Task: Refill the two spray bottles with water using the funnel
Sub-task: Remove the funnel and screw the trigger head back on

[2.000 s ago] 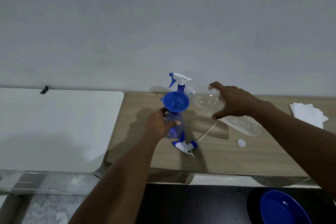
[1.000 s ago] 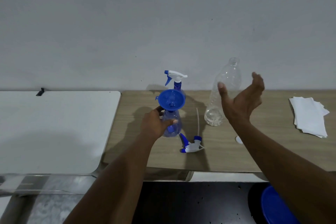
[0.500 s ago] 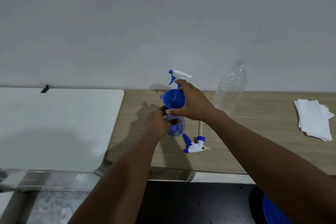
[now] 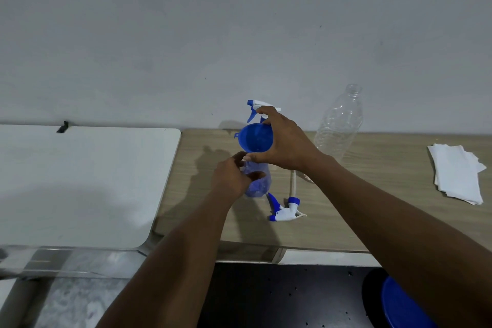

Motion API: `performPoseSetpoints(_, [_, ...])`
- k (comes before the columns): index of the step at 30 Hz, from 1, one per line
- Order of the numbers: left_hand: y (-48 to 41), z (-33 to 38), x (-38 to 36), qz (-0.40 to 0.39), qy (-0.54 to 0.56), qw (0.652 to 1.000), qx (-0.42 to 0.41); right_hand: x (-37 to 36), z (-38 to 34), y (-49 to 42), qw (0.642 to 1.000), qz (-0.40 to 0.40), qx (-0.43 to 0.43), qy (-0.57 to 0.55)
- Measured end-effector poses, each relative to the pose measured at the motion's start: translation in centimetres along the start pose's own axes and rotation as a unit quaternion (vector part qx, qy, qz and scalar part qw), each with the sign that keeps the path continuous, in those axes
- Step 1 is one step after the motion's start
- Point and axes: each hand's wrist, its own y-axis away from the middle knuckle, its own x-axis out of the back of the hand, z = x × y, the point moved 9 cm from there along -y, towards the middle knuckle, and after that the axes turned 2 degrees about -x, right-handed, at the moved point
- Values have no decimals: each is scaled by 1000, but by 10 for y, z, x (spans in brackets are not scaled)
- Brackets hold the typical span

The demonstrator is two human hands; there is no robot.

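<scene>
On the wooden table (image 4: pixel 372 208) by the wall, an uncapped spray bottle (image 4: pixel 257 185) stands upright near the table's left end. The left hand (image 4: pixel 229 178) grips its clear, blue-tinted body, thumb across the front. A blue funnel (image 4: pixel 255 138) sits directly above this bottle, and the right hand (image 4: pixel 287 145) holds it by the rim, fingers curled over the far edge and thumb at the near edge. Whether the funnel's spout is seated in the neck cannot be told, as both hands cover that joint. The hands are close together there. Behind the funnel, the trigger head of a second spray bottle (image 4: pixel 259 104) shows above the right hand; its body is hidden. A loose trigger head (image 4: pixel 286 212) lies just beside the held bottle, its tube running back under the right wrist. An uncapped clear plastic bottle (image 4: pixel 342 125) stands to the right. Folded white napkins (image 4: pixel 455 173) lie well apart at the right end. A white board (image 4: pixel 80 181) adjoins the table on the left.
</scene>
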Motion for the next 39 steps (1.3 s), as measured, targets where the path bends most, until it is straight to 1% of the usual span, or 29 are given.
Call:
performPoseSetpoints(3, [0, 0, -2, -2, 25, 1000, 5, 2, -2, 0, 1000, 2, 3, 1])
performPoseSetpoints(6, [0, -1, 0, 1, 12, 1000, 15, 5, -5, 0, 1000, 4, 8, 2])
performPoseSetpoints(10, [2, 4, 2, 0, -31, 1000, -8, 7, -7, 0, 1000, 3, 10, 6])
performPoseSetpoints(13, [3, 6, 1, -3, -45, 999, -9, 7, -8, -1, 1000, -1, 10, 13])
performPoseSetpoints(18, [2, 2, 0, -3, -26, 1000, 17, 11, -10, 0, 1000, 4, 18, 15])
performPoseSetpoints(24, [3, 3, 1, -7, -20, 1000, 9, 11, -11, -1, 1000, 0, 19, 17])
performPoseSetpoints(32, [5, 9, 3, -6, -46, 999, -9, 9, -7, -1, 1000, 0, 16, 16])
performPoseSetpoints(35, [4, 10, 4, -11, -53, 998, -19, 7, -1, 1, 1000, 2, 8, -4])
performPoseSetpoints(39, [2, 11, 10, -17, -74, 996, -38, 5, 10, 0, 995, 16, -23, -93])
